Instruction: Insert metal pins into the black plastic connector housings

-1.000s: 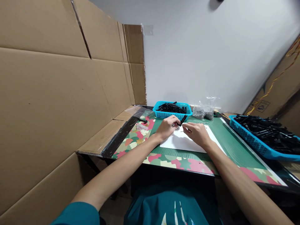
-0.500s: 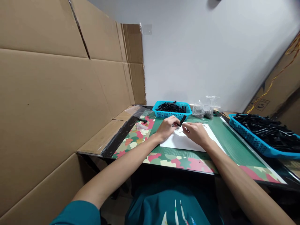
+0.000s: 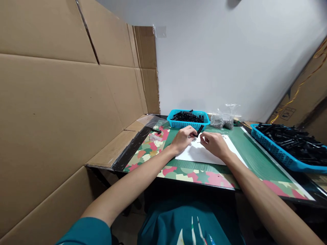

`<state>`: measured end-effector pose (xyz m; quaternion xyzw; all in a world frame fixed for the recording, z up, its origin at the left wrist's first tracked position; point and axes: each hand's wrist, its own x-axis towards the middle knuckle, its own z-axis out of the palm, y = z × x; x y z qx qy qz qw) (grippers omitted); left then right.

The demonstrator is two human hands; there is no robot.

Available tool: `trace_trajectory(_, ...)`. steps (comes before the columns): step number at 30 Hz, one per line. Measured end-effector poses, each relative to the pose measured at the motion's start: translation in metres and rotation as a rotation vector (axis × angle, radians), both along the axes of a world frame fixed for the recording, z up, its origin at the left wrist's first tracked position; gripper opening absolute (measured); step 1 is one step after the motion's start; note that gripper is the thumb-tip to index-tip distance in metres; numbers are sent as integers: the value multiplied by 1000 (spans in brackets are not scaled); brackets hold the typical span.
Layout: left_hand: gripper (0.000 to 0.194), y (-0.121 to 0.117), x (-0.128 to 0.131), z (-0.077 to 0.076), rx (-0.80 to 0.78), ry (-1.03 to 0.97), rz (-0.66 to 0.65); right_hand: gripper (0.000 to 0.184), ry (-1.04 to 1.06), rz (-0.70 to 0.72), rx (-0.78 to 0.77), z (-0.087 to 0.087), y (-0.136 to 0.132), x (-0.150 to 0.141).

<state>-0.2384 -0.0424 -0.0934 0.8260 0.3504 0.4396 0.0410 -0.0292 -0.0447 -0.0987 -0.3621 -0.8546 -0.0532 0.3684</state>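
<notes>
My left hand [image 3: 183, 139] is closed around a narrow black plastic piece [image 3: 200, 130], whose free end sticks up past the fingertips, tilted to the right. Close by on the right, my right hand [image 3: 213, 143] is pinched shut, with a thin dark rod [image 3: 198, 142] poking out at its fingertips; the fingers hide most of it. Both hands are over a white sheet of paper [image 3: 201, 156]. Tiny shiny bits [image 3: 194, 139] lie on the paper between the hands, too small to name.
A blue basket [image 3: 189, 125] of black pieces stands at the back; a larger blue basket [image 3: 283, 158] of them is at right. Clear bags of small parts [image 3: 222, 121] sit by the wall. A cardboard wall [image 3: 63, 102] borders the left. A small plastic bag [image 3: 155, 137] lies on the mat.
My right hand's fingertips have shifted slightly, and the rod sits a little differently. My left hand still holds the black piece in nearly the same place.
</notes>
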Motion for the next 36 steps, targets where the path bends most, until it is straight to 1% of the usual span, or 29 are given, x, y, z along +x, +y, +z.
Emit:
trace_trajectory(4, 21, -1, 1, 1, 8, 6, 1, 17, -15, 1, -11, 0, 1, 0)
trace_trajectory(10, 21, -3, 1, 2, -4, 40, -6, 21, -17, 39, 40, -3, 2, -1)
trace_trajectory(15, 20, -3, 1, 0, -29, 53, -1, 22, -27, 52, 45, -3, 3, 0)
trace_trajectory(20, 20, -2, 0, 0, -10, 40, 1, 21, -38, 53, 54, -3, 3, 0)
trace_trajectory(36, 19, -3, 1, 0, -8, 51, 0, 21, -38, 49, 24, -3, 2, 0)
